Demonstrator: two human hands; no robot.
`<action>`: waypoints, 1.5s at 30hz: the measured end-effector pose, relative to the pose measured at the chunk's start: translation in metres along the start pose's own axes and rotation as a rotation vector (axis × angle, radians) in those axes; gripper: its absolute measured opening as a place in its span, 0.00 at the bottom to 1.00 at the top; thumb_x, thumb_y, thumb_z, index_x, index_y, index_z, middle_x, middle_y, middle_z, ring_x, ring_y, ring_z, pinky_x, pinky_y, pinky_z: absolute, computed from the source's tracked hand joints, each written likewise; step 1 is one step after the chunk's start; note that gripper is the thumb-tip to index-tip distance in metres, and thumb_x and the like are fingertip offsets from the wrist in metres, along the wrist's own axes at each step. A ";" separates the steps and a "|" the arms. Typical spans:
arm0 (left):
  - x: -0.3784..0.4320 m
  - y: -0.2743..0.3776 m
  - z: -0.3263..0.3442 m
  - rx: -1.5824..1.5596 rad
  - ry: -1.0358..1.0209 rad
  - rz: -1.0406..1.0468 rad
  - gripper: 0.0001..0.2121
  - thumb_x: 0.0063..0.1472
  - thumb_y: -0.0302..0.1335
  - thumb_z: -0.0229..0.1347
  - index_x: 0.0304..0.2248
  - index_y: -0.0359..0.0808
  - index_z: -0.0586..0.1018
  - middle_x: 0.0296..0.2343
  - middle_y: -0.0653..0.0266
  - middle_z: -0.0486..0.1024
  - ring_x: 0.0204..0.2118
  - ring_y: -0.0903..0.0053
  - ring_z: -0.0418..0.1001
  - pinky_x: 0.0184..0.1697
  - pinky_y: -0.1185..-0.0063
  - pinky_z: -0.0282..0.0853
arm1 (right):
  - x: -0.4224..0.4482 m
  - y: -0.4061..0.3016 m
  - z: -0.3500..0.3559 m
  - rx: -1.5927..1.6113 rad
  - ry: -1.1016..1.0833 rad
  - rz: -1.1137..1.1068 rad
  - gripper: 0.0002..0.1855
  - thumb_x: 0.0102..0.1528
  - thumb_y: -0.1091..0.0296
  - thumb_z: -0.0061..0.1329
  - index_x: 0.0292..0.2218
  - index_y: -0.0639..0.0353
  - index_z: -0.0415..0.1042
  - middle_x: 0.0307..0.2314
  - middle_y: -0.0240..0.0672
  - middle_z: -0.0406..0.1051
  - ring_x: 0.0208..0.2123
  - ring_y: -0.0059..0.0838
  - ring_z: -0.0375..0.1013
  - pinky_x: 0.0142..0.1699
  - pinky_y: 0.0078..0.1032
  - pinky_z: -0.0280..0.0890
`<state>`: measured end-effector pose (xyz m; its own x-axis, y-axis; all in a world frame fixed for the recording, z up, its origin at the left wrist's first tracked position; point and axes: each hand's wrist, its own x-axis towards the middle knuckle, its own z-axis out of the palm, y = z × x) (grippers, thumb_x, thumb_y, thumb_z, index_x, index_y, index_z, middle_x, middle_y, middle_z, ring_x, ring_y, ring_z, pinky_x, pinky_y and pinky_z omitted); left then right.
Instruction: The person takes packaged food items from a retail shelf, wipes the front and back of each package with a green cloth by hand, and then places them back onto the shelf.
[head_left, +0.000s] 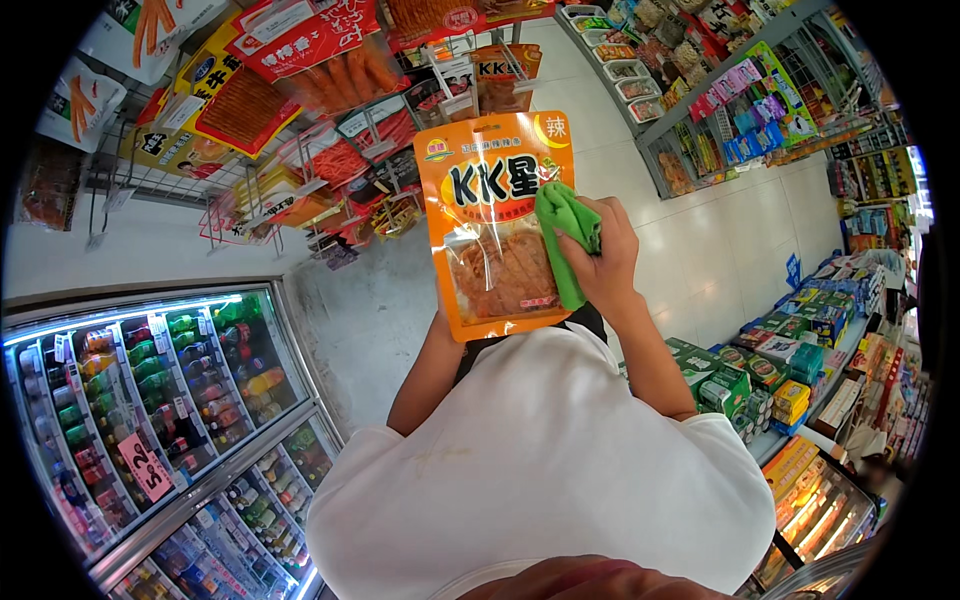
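An orange snack packet (499, 172) with a clear window and printed writing is held up in front of my chest. Reddish-brown food shows through the window. Mostly hidden behind the packet's lower left edge, my left hand (442, 304) supports it; its fingers are out of sight. My right hand (611, 244) grips a folded green cloth (564, 225). The cloth lies against the packet's right edge and covers part of its front.
Hanging snack packets (330, 67) fill the wire rack ahead and to the left. A lit drinks fridge (172, 390) stands at lower left. Shelves of packaged food (705, 112) are at upper right, with stacked drink cartons (757, 360) on the right.
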<state>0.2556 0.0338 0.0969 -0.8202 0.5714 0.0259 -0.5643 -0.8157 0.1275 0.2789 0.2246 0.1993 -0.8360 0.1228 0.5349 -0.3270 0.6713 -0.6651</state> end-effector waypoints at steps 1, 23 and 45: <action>0.001 0.002 0.001 0.002 -0.006 -0.019 0.32 0.66 0.50 0.41 0.60 0.33 0.58 0.58 0.52 0.60 0.59 0.61 0.62 0.62 0.65 0.58 | 0.001 0.001 -0.002 -0.002 0.008 0.000 0.19 0.47 0.72 0.59 0.42 0.62 0.72 0.29 0.41 0.68 0.29 0.41 0.71 0.32 0.31 0.66; -0.007 0.001 -0.020 0.438 0.168 -0.463 0.29 0.69 0.46 0.38 0.59 0.31 0.58 0.56 0.54 0.63 0.56 0.66 0.65 0.61 0.71 0.59 | 0.055 0.008 -0.023 -0.091 0.238 0.014 0.17 0.50 0.70 0.59 0.42 0.62 0.72 0.29 0.41 0.69 0.29 0.41 0.72 0.32 0.30 0.66; -0.008 -0.007 -0.008 0.535 0.175 -0.422 0.29 0.70 0.49 0.32 0.59 0.36 0.59 0.55 0.58 0.63 0.57 0.70 0.65 0.61 0.72 0.61 | -0.002 -0.017 0.015 -0.036 -0.231 -0.183 0.25 0.38 0.67 0.61 0.41 0.56 0.74 0.30 0.34 0.69 0.32 0.35 0.72 0.32 0.29 0.68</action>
<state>0.2656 0.0346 0.0874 -0.5699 0.7699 -0.2872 -0.7508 -0.3459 0.5627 0.2792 0.2024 0.2017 -0.8442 -0.1693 0.5086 -0.4688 0.6932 -0.5474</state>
